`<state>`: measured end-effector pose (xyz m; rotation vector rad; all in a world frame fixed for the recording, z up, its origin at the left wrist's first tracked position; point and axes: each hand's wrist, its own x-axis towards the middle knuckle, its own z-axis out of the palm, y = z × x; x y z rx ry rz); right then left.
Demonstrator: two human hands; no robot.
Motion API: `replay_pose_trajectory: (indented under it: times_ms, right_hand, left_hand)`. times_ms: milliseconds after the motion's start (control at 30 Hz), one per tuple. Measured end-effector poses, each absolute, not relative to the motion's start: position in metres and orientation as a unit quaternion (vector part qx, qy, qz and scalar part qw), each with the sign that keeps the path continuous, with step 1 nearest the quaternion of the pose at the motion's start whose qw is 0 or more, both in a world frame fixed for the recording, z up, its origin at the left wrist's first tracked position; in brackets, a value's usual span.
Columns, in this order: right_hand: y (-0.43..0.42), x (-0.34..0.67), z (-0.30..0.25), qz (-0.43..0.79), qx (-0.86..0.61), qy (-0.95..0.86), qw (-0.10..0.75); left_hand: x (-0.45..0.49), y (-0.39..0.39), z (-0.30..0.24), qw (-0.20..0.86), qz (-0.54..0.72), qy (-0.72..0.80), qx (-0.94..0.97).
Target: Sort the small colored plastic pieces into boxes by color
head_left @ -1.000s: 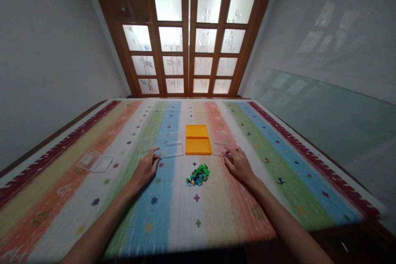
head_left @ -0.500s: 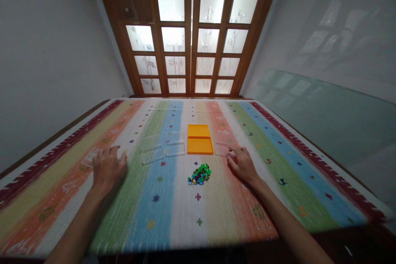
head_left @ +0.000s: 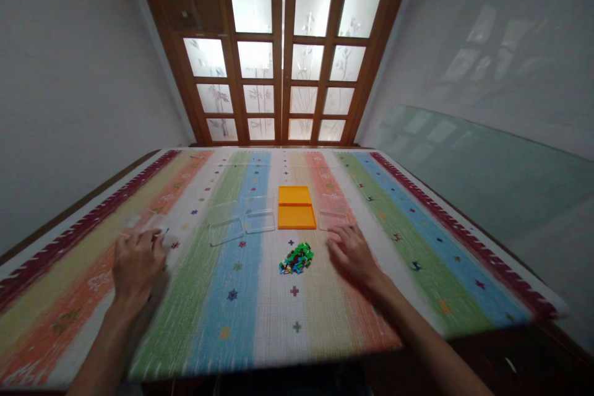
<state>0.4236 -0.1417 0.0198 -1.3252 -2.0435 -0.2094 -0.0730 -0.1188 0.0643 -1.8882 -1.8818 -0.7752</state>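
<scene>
Partly covering clear case (head_left: 140,221): left hand (head_left: 137,263), grip unclear; right hand (head_left: 355,253), fingers loosely parted, beside clear box (head_left: 332,218).

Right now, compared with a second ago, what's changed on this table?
Your left hand has moved leftward, away from the second clear box from the left, to the leftmost clear box; whether it grips that box can't be told. Your right hand stays by the rightmost clear box. The open orange case and the pile of small pieces lie as they were.
</scene>
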Motion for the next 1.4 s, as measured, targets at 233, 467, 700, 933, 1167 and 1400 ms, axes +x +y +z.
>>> replay_pose_trajectory:
  times_ms: [233, 467, 700, 933, 1167, 1400]
  right_hand:
    - [-0.18, 0.352, 0.058, -0.085, -0.394, -0.841, 0.36]
    - [-0.193, 0.33, 0.067, -0.106, -0.377, -0.849, 0.356]
    - [-0.196, 0.344, 0.06, -0.11, -0.412, -0.813, 0.395]
    - [-0.191, 0.364, 0.059, -0.105, -0.431, -0.813, 0.377]
    - [-0.166, 0.439, 0.049, -0.177, -0.494, -0.763, 0.377]
    - [-0.149, 0.49, 0.016, -0.128, -0.587, -0.722, 0.342]
  left_hand:
    - [0.026, -0.136, 0.088, 0.142, -0.363, -0.513, -0.764]
    - [0.117, -0.161, 0.065, 0.061, -0.363, -0.325, -0.871]
    - [0.145, -0.16, 0.06, 0.021, -0.377, -0.263, -0.888]
    - [0.163, -0.154, 0.058, 0.006, -0.392, -0.221, -0.893]
    - [0.135, -0.14, 0.073, 0.074, -0.427, -0.271, -0.859]
    - [0.087, -0.119, 0.056, 0.129, -0.385, -0.319, -0.856]
